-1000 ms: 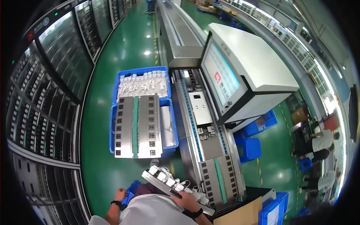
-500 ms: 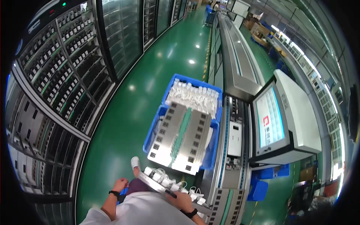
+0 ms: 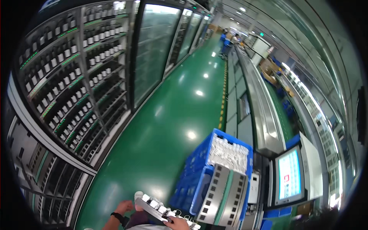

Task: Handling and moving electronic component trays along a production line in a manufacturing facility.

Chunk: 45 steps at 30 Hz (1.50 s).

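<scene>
Green floor (image 3: 165, 126) stretches ahead; right hand (image 3: 178, 223) grips a strip (image 3: 149, 209) of white adapters (image 3: 161, 209); left hand's (image 3: 124, 207) grasp I cannot tell.

smooth metal panel (image 3: 219, 195); glossy floor (image 3: 165, 122); plastic crate (image 3: 197, 157); smooth plastic adapters (image 3: 162, 209)

Black wristband (image 3: 117, 217), white top (image 3: 149, 227), maroon trousers (image 3: 138, 218), white shoe (image 3: 138, 195)

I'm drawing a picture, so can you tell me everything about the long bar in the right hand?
The long bar is narrow and looks like pale metal. White blocks stand along it in a row, with thin white cables. A small dark part shows beside the right hand, which holds it. The bar slants down towards the right, near the picture's bottom.
</scene>
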Each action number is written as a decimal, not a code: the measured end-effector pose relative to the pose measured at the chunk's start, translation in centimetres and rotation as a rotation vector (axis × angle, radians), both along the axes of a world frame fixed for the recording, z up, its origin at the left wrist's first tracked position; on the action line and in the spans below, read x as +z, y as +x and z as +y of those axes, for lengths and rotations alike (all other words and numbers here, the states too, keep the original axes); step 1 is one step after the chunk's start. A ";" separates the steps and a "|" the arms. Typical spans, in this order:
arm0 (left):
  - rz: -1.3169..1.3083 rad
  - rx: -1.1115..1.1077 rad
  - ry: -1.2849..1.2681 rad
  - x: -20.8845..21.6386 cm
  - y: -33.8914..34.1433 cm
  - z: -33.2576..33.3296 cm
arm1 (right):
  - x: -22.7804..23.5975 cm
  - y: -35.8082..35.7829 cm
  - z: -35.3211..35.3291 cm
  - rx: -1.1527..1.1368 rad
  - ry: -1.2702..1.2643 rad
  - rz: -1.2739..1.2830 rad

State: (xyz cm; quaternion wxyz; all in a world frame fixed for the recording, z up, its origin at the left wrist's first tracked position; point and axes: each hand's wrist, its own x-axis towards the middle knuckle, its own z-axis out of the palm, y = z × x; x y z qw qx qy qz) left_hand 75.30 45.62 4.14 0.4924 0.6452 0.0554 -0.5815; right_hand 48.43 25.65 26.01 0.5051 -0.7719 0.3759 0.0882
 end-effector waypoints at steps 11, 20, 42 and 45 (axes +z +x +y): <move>0.344 0.608 -0.342 13.9 15.3 -0.3 | -3.9 20.2 -5.3 0.528 -0.220 -0.143; 0.374 0.285 -0.356 12.5 22.3 -11.7 | -3.7 27.6 -15.2 0.591 -0.416 -0.257; 0.300 0.061 -0.270 2.1 42.6 -58.4 | -2.5 33.5 -58.2 0.055 -0.462 -0.195; 0.330 0.043 -0.269 0.5 44.9 -67.3 | -2.7 35.4 -64.5 -0.025 -0.513 -0.174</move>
